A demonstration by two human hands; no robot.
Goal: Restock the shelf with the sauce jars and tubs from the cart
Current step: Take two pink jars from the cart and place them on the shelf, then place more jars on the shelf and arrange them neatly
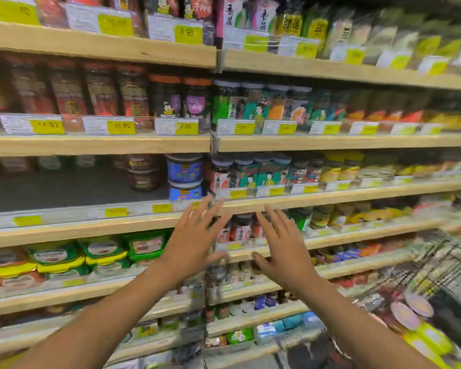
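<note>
Both my hands are raised in front of the shelves with fingers spread and hold nothing. My left hand [194, 241] is just below two stacked blue tubs [184, 177] on the third shelf. My right hand [282, 243] hovers before small jars [241, 227] one shelf lower. Dark red tubs [143, 173] are stacked to the left of the blue ones. Most of that shelf's grey floor [64, 190] to the left is bare. The cart [442, 288] at the lower right holds yellow tubs [431, 336] and lidded tubs [415, 307]. The picture is motion-blurred.
Wooden shelves [99, 145] run the whole width, with tall red jars [101, 91] above and green and yellow packs [101, 254] below. Yellow price tags [120, 126] sit behind clear strips along each shelf edge. The cart's black wire wall [453, 262] stands close on the right.
</note>
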